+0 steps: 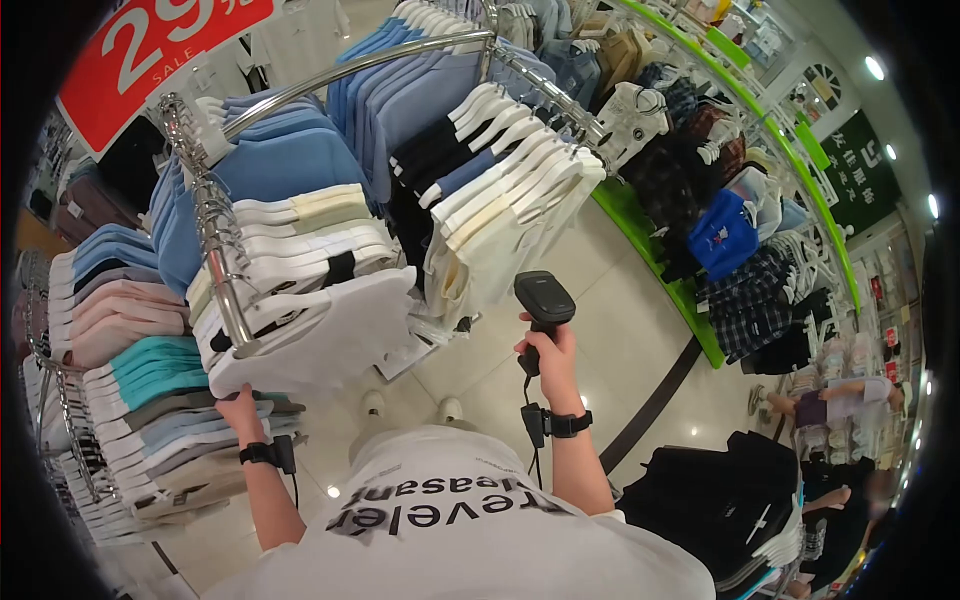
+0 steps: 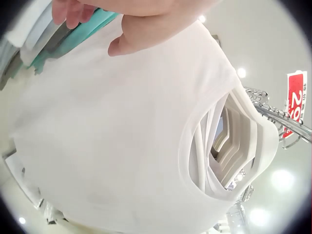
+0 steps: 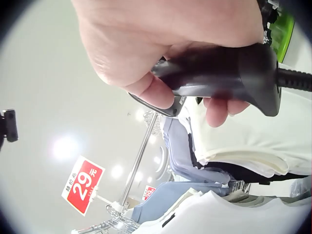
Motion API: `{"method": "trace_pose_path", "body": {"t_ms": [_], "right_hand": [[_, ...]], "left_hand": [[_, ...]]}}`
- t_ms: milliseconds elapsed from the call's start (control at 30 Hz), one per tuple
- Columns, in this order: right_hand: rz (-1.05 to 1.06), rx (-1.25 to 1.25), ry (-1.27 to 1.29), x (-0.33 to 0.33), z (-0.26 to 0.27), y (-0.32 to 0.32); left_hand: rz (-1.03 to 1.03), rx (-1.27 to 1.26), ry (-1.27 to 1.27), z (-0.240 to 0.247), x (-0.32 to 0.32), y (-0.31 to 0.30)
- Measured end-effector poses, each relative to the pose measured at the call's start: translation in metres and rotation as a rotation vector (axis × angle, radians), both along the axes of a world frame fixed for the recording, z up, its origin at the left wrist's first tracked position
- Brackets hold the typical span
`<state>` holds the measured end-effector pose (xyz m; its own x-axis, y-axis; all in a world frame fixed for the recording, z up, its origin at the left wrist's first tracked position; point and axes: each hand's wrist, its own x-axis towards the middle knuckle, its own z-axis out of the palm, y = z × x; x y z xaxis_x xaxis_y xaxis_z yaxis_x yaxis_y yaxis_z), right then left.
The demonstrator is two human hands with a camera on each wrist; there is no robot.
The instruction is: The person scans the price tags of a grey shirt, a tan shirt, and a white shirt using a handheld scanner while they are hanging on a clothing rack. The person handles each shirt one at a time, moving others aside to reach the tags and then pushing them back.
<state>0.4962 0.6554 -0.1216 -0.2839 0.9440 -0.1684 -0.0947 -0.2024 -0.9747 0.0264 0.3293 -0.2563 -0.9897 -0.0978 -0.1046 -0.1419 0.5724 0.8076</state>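
Note:
My right hand grips the handle of a black barcode scanner, held upright in front of the rack with its cable hanging down. In the right wrist view, the fingers curl round the dark handle. My left hand is at the lower edge of a white T-shirt at the front end of the rack. Up close, that hand's thumb lies over the white cloth, while its other fingers show loosely bent past the shirt's edge, before teal garments.
A chrome rail carries white, cream and blue shirts on hangers. Folded-looking rows of teal shirts hang at left. A red sale sign stands above. To the right, a green-edged shelf holds dark plaid clothes; black shirts hang nearby.

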Motion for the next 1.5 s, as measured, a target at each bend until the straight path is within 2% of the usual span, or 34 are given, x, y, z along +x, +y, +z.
{"method": "trace_pose_path", "body": {"t_ms": [67,100,133,200,233,300,333,400,433,500,533,600,733,800,900,1133,1300,1433,1500], "right_hand": [[-0.034,-0.009,-0.011,0.020,0.000,0.006],[-0.045,-0.017,-0.016,0.028,0.000,0.009],[-0.039,-0.021,-0.018,0.035,0.000,0.011],[-0.056,-0.026,-0.023,0.047,-0.001,0.013],[-0.050,-0.030,-0.027,0.051,-0.001,0.013],[-0.087,-0.074,-0.003,0.052,-0.001,0.014],[-0.078,-0.071,-0.001,0.051,-0.002,0.016],[-0.082,-0.058,-0.035,0.050,-0.008,0.018],[-0.080,-0.061,-0.037,0.047,-0.009,0.020],[-0.079,-0.066,-0.052,0.043,-0.013,0.026],[-0.087,-0.071,-0.070,0.042,-0.014,0.029],[-0.097,-0.081,-0.091,0.038,-0.015,0.035],[-0.161,-0.104,-0.113,0.030,-0.013,0.056],[-0.210,-0.085,-0.145,0.025,-0.012,0.070],[-0.267,-0.040,-0.166,0.015,-0.005,0.099],[-0.372,0.086,-0.228,0.003,0.008,0.160],[-0.417,0.093,-0.290,0.006,0.016,0.198],[-0.388,0.077,-0.225,0.019,0.009,0.235],[-0.347,0.101,-0.202,0.026,0.009,0.252]], "left_hand": [[0.029,0.179,-0.174,-0.038,0.004,-0.006],[0.014,0.234,-0.434,-0.030,0.019,-0.001],[0.022,0.231,-0.435,-0.016,0.042,0.009],[-0.108,0.187,-0.576,0.012,0.094,0.038],[-0.101,0.185,-0.579,0.011,0.110,0.049],[-0.267,0.168,-0.581,0.002,0.135,0.068],[-0.260,0.173,-0.577,0.002,0.143,0.078],[-0.501,0.157,-0.490,0.003,0.157,0.100],[-0.493,0.160,-0.488,0.006,0.161,0.111],[-0.846,0.079,-0.178,0.012,0.167,0.137],[-0.840,0.077,-0.178,0.027,0.174,0.151],[-0.989,0.110,-0.103,0.075,0.188,0.185],[-1.104,0.149,-0.081,0.109,0.195,0.239],[-1.197,0.160,0.061,0.122,0.194,0.264],[-1.260,0.181,0.112,0.141,0.189,0.294],[-1.349,0.240,0.101,0.141,0.169,0.342],[-1.450,0.148,0.230,0.141,0.173,0.359],[-1.408,0.164,0.199,0.145,0.193,0.373],[-1.321,0.088,0.210,0.146,0.208,0.377]]}}
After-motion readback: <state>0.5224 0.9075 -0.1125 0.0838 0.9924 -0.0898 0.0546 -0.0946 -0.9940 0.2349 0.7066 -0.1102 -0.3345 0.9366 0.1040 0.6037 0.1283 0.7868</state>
